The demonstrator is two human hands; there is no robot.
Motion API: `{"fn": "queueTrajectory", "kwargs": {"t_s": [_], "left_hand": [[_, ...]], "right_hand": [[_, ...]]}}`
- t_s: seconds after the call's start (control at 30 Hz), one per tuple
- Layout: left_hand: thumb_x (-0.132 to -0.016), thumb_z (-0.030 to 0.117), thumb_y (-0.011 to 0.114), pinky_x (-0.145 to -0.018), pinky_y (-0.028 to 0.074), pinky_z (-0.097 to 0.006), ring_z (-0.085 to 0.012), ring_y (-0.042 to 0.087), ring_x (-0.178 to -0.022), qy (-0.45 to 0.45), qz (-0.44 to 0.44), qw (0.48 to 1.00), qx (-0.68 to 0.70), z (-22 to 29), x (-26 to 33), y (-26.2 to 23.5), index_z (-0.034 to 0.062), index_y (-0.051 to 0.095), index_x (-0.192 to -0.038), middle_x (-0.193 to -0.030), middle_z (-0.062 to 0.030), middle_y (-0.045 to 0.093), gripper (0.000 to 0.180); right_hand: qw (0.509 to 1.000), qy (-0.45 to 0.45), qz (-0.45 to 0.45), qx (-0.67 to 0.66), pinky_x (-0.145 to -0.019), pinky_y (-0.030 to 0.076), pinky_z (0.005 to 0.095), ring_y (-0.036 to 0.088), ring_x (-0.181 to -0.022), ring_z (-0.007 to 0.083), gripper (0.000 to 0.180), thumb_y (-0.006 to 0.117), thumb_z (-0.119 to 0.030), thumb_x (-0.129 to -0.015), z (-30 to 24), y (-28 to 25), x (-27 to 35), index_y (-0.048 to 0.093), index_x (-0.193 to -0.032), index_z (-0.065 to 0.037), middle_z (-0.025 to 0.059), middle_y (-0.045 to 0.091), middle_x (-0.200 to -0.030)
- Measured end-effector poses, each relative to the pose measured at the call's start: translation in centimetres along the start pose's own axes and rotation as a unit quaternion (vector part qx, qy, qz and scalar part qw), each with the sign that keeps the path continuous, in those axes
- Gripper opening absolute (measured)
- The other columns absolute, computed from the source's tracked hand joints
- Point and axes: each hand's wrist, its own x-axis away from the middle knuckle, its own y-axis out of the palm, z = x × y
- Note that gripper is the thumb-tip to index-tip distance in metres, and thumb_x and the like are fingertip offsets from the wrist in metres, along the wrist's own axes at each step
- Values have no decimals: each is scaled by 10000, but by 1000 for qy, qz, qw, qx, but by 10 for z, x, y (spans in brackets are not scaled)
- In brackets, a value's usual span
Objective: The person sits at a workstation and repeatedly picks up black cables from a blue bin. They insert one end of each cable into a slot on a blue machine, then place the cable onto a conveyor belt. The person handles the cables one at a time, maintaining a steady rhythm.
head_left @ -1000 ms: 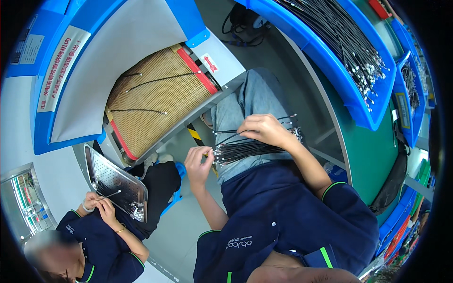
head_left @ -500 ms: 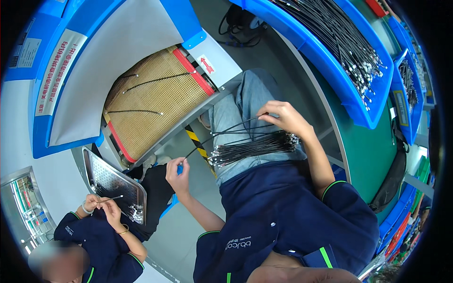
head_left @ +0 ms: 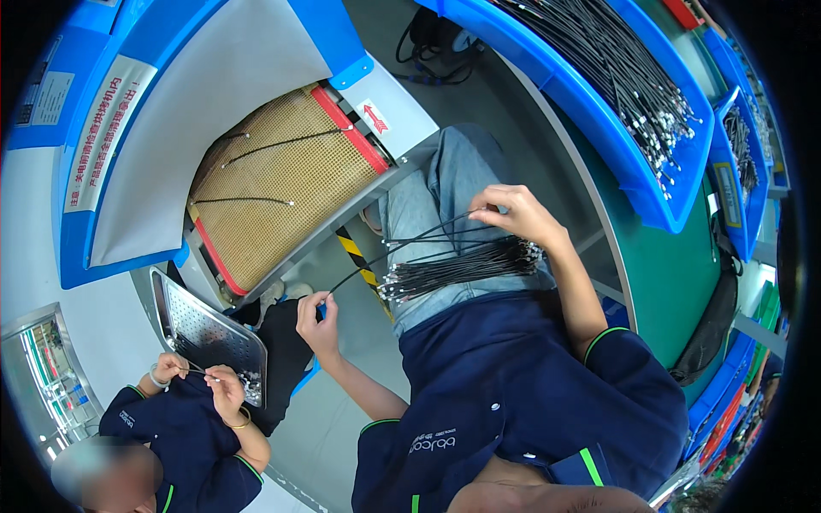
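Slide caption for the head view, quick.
Left hand and right hand hold one black cable; a cable bundle lies across the lap.

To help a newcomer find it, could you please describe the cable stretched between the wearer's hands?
Find the denim trousers bearing a bundle of black cables. Nearby, one slanting cable reaches from the left hand to the right hand; unlike its neighbours, it is gripped by both.

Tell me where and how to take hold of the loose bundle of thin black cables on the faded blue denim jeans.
Probably best around mid-length of the bundle of thin black cables, coming from above and closing across the strands: it lies crosswise on the jeans, uncovered on top there, with metal tips crowding its ends.
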Motion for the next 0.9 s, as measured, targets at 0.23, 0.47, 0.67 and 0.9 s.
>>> {"fn": "queueTrajectory", "kwargs": {"t_s": [0.23,0.47,0.67,0.9], "left_hand": [[-747,-65,659,-614,462,-256,-159,569,-656,16,6,1000,-1,0,0,-6,-18,614,-823,-766,-77,622,101],[-745,-68,659,-618,460,-260,-164,568,-662,14,2,1000,11,2,-1,-7,-21,611,-823,-771,-82,621,103],[-745,-68,659,-625,462,-261,-168,569,-667,17,2,1000,5,3,-3,-7,-23,609,-821,-770,-82,622,102],[-746,-63,660,-631,464,-268,-175,574,-671,14,2,1000,-7,2,-5,-6,-16,612,-823,-766,-83,622,102]], "right_hand": [[999,-33,-13,-8,-616,476,333,601,-684,246,131,677,-146,-822,0,0,3,655,-852,-20,95,610,-747],[997,-78,5,-9,-635,472,336,600,-698,237,117,684,-134,-813,0,-1,6,661,-845,-24,94,610,-750],[997,-79,12,8,-629,466,342,592,-686,237,117,687,-133,-808,1,2,7,648,-828,-24,87,587,-731],[995,-96,-4,30,-624,465,349,590,-682,250,115,693,-122,-790,2,2,7,621,-812,-35,89,577,-723]]}}
